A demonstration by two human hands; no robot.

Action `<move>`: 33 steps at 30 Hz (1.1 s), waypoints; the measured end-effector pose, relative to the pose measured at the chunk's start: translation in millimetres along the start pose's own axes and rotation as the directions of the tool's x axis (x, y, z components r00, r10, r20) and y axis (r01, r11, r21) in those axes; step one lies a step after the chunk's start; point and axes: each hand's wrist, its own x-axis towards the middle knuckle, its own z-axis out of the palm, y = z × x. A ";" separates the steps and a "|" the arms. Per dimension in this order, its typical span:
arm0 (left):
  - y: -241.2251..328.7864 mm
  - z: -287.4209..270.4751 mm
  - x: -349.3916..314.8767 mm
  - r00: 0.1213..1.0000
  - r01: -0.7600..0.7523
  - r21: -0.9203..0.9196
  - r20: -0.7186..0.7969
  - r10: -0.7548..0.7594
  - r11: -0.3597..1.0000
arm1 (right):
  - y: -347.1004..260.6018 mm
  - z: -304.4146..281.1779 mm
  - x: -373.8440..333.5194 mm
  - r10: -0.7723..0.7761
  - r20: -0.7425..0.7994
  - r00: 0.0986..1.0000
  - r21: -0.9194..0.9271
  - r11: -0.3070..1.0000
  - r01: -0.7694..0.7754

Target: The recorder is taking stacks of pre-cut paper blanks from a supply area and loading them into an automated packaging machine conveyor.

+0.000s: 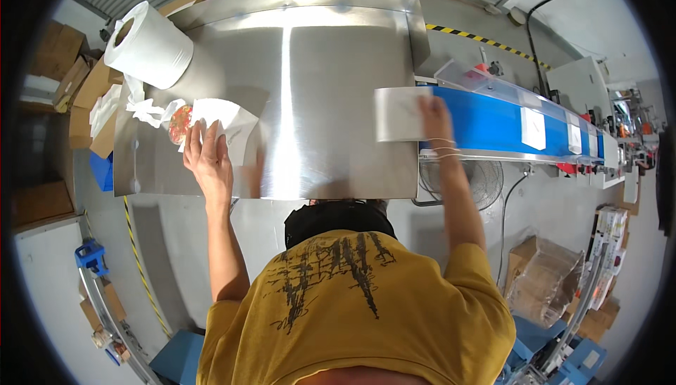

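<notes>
The left hand (pixel 208 156) lies open and flat, pinning a white packet (pixel 227 121) to the steel desk (pixel 317 68). The right hand (pixel 435 119) presses open-palmed on another white packet (pixel 398 114), sliding it beside the blue conveyor (pixel 486 121).

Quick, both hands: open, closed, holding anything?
Left hand: open, fingers spread flat on a white packet on the steel table.
Right hand: open, palm pressed on a white packet at the start of the blue conveyor.

Head camera looks steeply down, near steel table (pixel 317 103).
</notes>
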 end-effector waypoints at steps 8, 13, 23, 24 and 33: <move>-8.6 8.4 -5.5 0.996 -0.049 -0.044 -0.077 0.045 0.998 | 14.1 -102.3 3.4 -0.110 -0.583 0.805 -0.673 0.620 -0.404; 2.1 -0.4 -4.3 0.997 -0.043 -0.031 -0.058 0.042 0.999 | -116.2 29.1 5.8 -0.593 0.048 0.804 -0.065 0.801 0.595; 0.0 -8.5 4.2 0.995 0.016 -0.158 -0.094 -0.032 0.987 | -241.2 152.7 -9.1 -0.895 0.196 0.401 0.309 0.445 0.841; -7.9 -8.3 4.5 0.996 0.070 -0.179 -0.034 -0.078 0.981 | -235.5 130.5 -19.0 -0.711 0.338 0.617 0.493 0.692 0.528; 10.3 9.9 -6.5 0.972 0.233 -0.413 0.059 -0.229 0.881 | -28.8 -15.3 -10.9 0.095 -0.039 0.995 0.342 0.937 -0.075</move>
